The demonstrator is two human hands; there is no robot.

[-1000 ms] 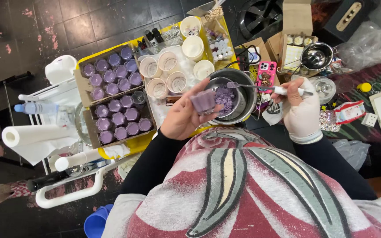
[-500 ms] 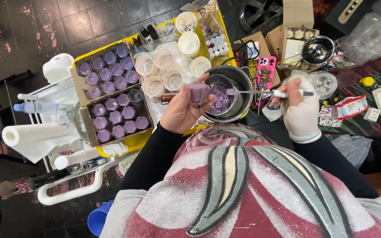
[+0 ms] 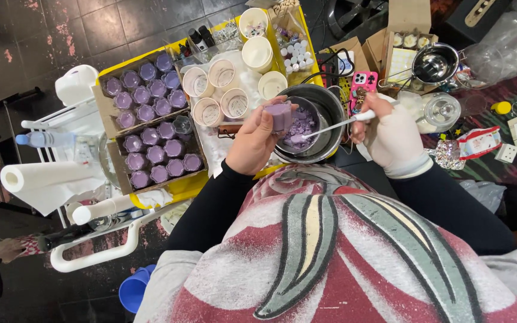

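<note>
Holding small purple cup (image 3: pixel 280 115) in left hand (image 3: pixel 257 142), fingers curled round it — cup now lifted from pot's left edge to directly above metal pot (image 3: pixel 310 124) rim. Right hand (image 3: pixel 390 131), white-gloved, fingers closed on white spoon (image 3: pixel 336 124); bowl dipped in purple wax inside pot. Left of pot: trays of filled purple cups (image 3: pixel 151 128) — beyond pot, empty white cups (image 3: pixel 222 90).

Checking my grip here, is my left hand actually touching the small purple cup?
Touching. The head view shows the left hand with its fingers wrapped around the small purple cup, holding it over the metal bowl.
</note>
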